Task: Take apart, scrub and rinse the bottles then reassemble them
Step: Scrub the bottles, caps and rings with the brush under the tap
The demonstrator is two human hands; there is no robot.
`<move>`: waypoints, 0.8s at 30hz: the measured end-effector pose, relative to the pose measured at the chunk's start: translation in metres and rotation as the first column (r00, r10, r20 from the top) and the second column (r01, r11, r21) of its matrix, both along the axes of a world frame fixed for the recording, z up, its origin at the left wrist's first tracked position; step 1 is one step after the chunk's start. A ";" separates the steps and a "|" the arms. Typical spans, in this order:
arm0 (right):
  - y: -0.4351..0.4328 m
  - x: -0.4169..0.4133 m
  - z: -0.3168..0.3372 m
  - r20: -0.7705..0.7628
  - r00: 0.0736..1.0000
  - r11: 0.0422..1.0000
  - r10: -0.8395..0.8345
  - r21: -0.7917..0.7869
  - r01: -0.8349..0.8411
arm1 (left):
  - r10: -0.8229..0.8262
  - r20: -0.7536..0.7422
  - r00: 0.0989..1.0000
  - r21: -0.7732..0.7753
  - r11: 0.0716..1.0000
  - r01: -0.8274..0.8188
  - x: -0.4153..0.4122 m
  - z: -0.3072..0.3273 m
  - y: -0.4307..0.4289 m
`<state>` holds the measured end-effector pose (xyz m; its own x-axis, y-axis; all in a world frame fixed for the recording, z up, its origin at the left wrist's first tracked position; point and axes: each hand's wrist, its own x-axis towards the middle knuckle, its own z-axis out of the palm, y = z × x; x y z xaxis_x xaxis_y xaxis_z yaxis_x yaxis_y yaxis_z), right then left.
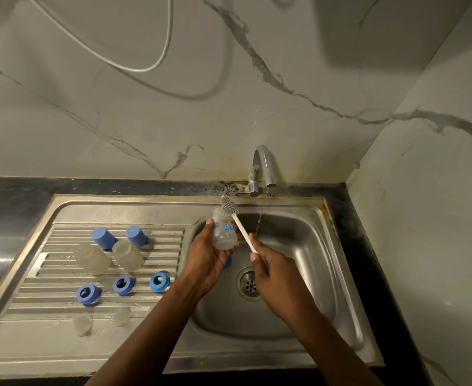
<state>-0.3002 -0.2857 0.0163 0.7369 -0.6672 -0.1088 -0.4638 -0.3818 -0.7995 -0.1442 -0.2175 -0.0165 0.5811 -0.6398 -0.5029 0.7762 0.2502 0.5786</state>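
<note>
Nearest on the draining board (34,344), two clear teats (83,324) stand left of the basin (307,246). Beyond them are three blue rings (123,285), two bare bottles (127,256) lying down and two blue caps (104,238), probably laid out there to drain. Over the basin the left hand (209,257) wraps around a third bottle (225,232), mouth pointing away, so drips fall inside. The right hand (273,277) pinches the white handle of a brush (244,232). Its bristle head sits at the bottle's mouth; whether it is inside I cannot tell. Water runs from the tap (262,168) just right of the brush. The basin gives open room on the right and below; its left wall and the back rim are close.
</note>
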 end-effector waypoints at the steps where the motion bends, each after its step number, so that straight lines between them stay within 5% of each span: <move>1: -0.001 0.001 0.001 0.008 1.000 1.000 0.000 0.008 0.000 | 0.001 -0.006 1.000 0.000 1.000 -0.001 0.000 0.000 0.001; 10: 0.029 -0.041 -0.007 0.013 1.000 1.000 0.020 0.012 -0.020 | 0.144 -0.085 0.986 0.008 0.990 -0.144 0.027 -0.010 0.004; 24: 0.007 -0.001 -0.003 -0.019 1.000 0.999 -0.022 0.023 0.022 | 0.001 -0.078 0.997 -0.068 0.998 -0.006 0.016 -0.014 0.003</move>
